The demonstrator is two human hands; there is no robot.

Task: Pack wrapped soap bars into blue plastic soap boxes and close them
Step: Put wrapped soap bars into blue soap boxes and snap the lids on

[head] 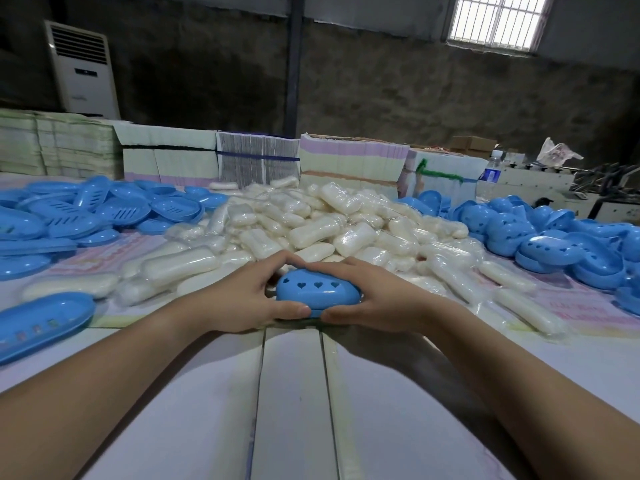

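A blue plastic soap box point(317, 292), its lid with three heart holes on top, sits closed at the table's middle. My left hand point(256, 299) grips its left side, thumb at the front edge and fingers arched over the back. My right hand point(375, 297) grips the right side the same way. Both thumbs nearly meet at the front. Whatever is inside the box is hidden. Behind it lies a large heap of wrapped white soap bars point(311, 223).
Blue slotted box bases point(90, 213) are piled at the left, with one base point(41, 323) near the left edge. Blue heart-holed lids point(540, 233) are heaped at the right. Stacks of flat cartons point(256, 161) line the back. White table boards point(294, 403) lie between my arms.
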